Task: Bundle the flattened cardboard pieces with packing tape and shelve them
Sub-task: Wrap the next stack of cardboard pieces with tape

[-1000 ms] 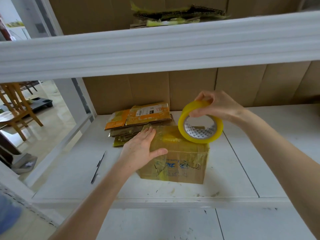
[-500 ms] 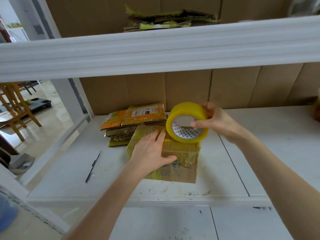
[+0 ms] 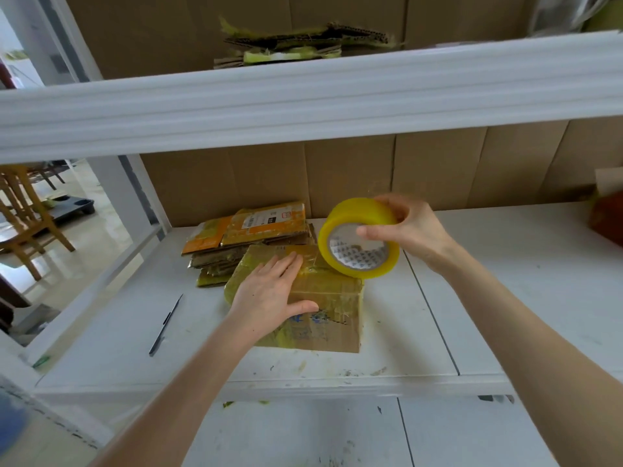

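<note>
Two hands, mid-taping, at frame centre: your left hand (image 3: 269, 294), fingers flat together, pins the cardboard bundle (image 3: 332, 308) on the shelf (image 3: 472, 315). Your right hand (image 3: 409, 230) curls its fingers round the tape roll (image 3: 357, 217). Next, probably, draw tape across.

I count two hands on my feed, one left hand (image 3: 269, 298) and one right hand (image 3: 411, 230), and a single roll of packing tape (image 3: 354, 215). The cardboard comes to three lots: one taped bundle (image 3: 337, 298) at the front of the middle shelf (image 3: 472, 298), one stack (image 3: 256, 227) just behind it, and one more stack (image 3: 303, 42) on the upper shelf (image 3: 303, 96). Apart from those I make out one slim dark pen-like tool (image 3: 166, 325), one wooden chair (image 3: 23, 214) at the left, and one reddish object (image 3: 606, 217) at the right edge that I cannot identify.
</note>
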Tool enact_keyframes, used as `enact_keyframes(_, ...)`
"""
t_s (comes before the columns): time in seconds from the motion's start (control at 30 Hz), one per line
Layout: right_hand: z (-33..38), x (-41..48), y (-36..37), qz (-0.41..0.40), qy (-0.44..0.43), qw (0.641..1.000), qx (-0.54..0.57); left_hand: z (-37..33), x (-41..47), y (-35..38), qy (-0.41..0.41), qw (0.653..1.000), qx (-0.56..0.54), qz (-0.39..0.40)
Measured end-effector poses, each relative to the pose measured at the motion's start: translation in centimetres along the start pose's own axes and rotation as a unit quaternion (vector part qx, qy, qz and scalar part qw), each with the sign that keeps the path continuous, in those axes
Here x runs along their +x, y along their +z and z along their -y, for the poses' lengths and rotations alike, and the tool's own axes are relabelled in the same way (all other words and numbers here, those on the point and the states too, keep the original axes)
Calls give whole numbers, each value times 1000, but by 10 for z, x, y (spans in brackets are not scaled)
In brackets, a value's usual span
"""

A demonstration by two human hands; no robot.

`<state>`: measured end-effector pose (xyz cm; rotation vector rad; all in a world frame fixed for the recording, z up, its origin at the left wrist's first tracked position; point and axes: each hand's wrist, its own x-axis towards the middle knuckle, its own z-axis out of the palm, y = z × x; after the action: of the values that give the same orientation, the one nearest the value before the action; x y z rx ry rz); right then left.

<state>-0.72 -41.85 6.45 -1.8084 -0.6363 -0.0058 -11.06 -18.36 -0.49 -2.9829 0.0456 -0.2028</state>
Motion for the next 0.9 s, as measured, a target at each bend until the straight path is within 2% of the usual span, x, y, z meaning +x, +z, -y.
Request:
enact_keyframes(0.07,0,-2,-21,0,8,1000,-28,1,0,0,-7,1000,-8,4)
enact_keyframes(0.17,-9,-9,-48,55,42,993,-93,1,1,-2,-17,999,-28,7)
enact_keyframes(0.23,-22,-16,-50,73,65,991,-96,0,2,-4,-19,999,-34,14)
enact_keyframes(0.43,-49,-31,-45,75,80,993,-46,-23,10,-20,-51,996,-37,59)
enact_keyframes(0.6,-65,-36,-39,91,85,991,-42,-72,14,-25,-57,995,-54,63)
enact_keyframes(0.8,-73,-48,-37,108,86,990,41,-90,20,-7,-10,1000,-3,-5)
enact_keyframes(0.9,-75,-51,-31,80,98,988,93,-83,22,-4,-3,1000,5,-17)
